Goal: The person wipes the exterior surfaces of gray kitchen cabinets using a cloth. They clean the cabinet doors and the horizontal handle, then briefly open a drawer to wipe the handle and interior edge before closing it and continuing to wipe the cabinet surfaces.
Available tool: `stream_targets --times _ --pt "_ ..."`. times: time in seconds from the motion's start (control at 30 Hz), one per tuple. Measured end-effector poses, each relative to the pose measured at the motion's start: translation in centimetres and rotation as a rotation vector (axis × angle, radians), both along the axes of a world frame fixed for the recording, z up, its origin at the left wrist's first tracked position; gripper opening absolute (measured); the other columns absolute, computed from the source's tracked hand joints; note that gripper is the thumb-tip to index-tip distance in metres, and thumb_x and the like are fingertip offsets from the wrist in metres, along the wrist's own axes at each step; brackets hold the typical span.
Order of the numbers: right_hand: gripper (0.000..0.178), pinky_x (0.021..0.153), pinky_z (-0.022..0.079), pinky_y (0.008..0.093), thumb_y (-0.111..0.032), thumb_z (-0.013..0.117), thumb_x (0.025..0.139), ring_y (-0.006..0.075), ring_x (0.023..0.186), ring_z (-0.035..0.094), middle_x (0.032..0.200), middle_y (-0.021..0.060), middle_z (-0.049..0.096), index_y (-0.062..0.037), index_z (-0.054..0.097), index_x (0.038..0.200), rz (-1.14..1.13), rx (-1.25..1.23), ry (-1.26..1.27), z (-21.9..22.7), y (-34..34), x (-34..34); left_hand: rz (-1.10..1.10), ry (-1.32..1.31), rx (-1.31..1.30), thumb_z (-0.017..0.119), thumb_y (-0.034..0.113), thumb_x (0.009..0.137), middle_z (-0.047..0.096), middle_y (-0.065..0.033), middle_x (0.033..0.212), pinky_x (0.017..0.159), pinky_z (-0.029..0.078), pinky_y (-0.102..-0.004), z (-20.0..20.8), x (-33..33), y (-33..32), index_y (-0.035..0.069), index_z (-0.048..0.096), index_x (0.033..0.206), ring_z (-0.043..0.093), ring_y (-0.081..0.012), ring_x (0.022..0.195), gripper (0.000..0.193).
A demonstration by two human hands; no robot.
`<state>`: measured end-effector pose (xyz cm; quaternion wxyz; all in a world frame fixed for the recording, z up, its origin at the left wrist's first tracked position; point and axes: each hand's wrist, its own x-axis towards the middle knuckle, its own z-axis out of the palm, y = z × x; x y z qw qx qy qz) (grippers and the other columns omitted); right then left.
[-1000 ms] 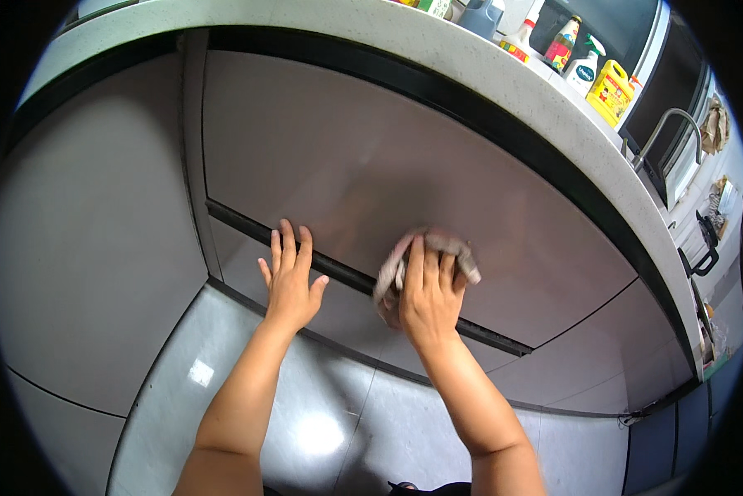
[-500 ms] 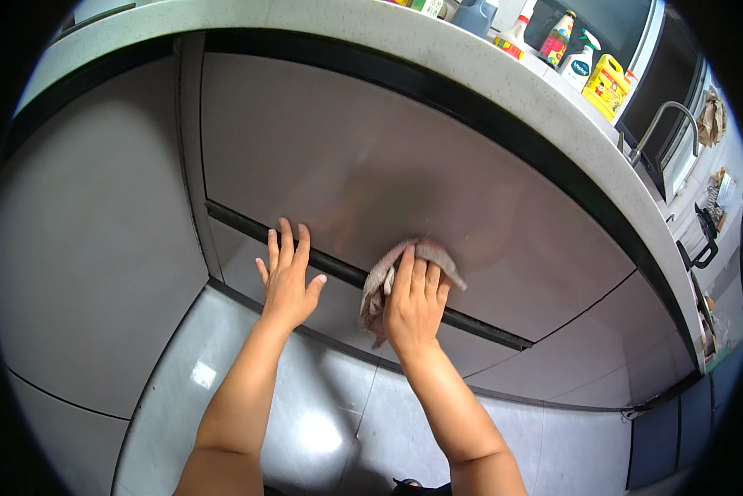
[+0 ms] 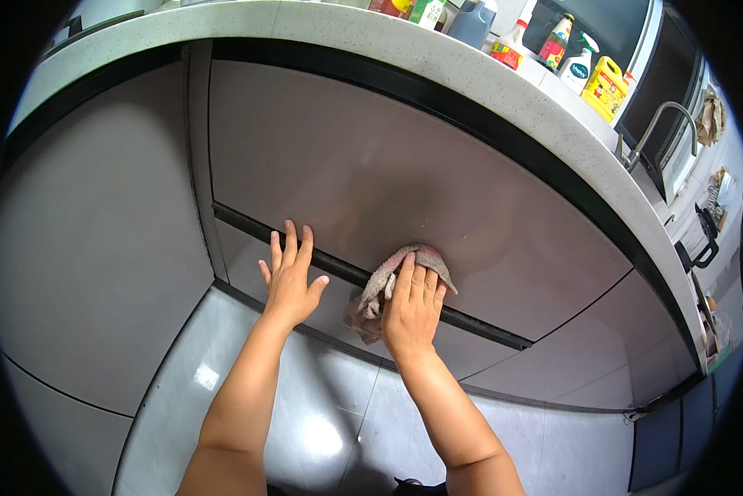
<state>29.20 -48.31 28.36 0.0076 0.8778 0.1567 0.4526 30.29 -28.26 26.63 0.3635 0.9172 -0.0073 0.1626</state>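
A crumpled greyish-pink cloth [image 3: 373,285] is pressed under my right hand [image 3: 415,310] against the lower part of a glossy grey-brown cabinet front [image 3: 305,140]. Its loose end hangs over the black recessed strip [image 3: 338,269] and looks smeared by motion. My right fingers lie over the cloth, pointing up. To the left, my left hand [image 3: 289,285] has its fingers spread, the tips at the black strip and the cabinet front, holding nothing. A few small pale specks show on the panel just above the cloth.
Above the cabinet curves a speckled pale countertop [image 3: 338,26]. Along it stand a white spray bottle [image 3: 578,70], a yellow jug [image 3: 606,89] and other bottles. A curved tap [image 3: 665,124] rises farther right. Shiny grey floor tiles [image 3: 462,438] lie below.
My right hand and the cloth have shifted very slightly left, and the cloth's hanging end has swung left. My left hand stays on the strip. The view has tipped a little.
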Motion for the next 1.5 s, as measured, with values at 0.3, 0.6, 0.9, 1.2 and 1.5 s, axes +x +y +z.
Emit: stream_targets --times 0.3,0.6,0.9,1.2,1.5 --pt "0.057 0.102 0.039 0.0494 -0.013 0.061 0.081 0.0369 0.122 0.051 0.129 0.0180 0.057 0.0034 0.050 0.135 0.051 -0.023 0.008 -0.2 -0.5 -0.7 -0.019 -0.018 -0.003 0.071 0.020 0.085 0.001 -0.0114 0.165 0.109 0.009 -0.0734 0.0 -0.1 0.1 0.018 0.020 0.156 -0.001 -0.0389 0.150 0.088" --pt "0.029 0.079 0.050 0.0293 -0.019 0.072 0.089 0.0134 0.085 0.059 0.095 0.0056 0.063 -0.0006 0.057 0.105 0.556 1.331 0.636 4.7 -1.8 -2.9 -0.592 -0.179 -0.670 0.080 0.033 0.079 0.069 -0.0113 0.109 0.089 0.051 -0.0331 3.0 -4.5 -5.3 0.000 0.061 0.121 0.066 -0.0202 0.099 0.057" --pt "0.023 0.079 0.055 0.0297 -0.004 0.073 0.086 0.0142 0.086 0.066 0.096 0.0080 0.068 -0.0003 0.061 0.105 0.878 1.723 1.235 8.3 -3.6 -4.4 -0.635 0.271 -1.697 0.055 0.025 0.099 0.064 -0.0154 0.120 0.101 0.049 -0.0400 3.8 -4.4 -3.1 -0.001 0.055 0.125 0.063 -0.0261 0.112 0.037" --pt "0.040 0.079 0.049 0.0348 0.010 0.070 0.064 0.0259 0.092 0.056 0.099 0.0081 0.056 -0.0098 0.068 0.098 0.503 0.445 -0.755 14.7 -5.2 0.9 -0.282 -0.765 -0.837 0.069 -0.009 0.076 0.058 -0.0040 0.094 0.075 0.051 -0.0289 13.0 0.7 -8.6 0.005 0.055 0.103 0.060 -0.0131 0.085 0.034" --pt "0.045 0.115 0.020 0.0423 -0.046 0.059 0.086 0.0220 0.136 0.035 0.137 -0.0046 0.049 -0.0279 0.066 0.126 0.111 -0.321 -0.508 8.4 -9.5 3.7 -0.099 -1.186 0.160 0.066 -0.006 0.064 0.058 -0.0076 0.084 0.056 0.051 -0.0343 7.8 3.9 -8.1 0.010 0.069 0.090 0.061 -0.0249 0.069 0.031"
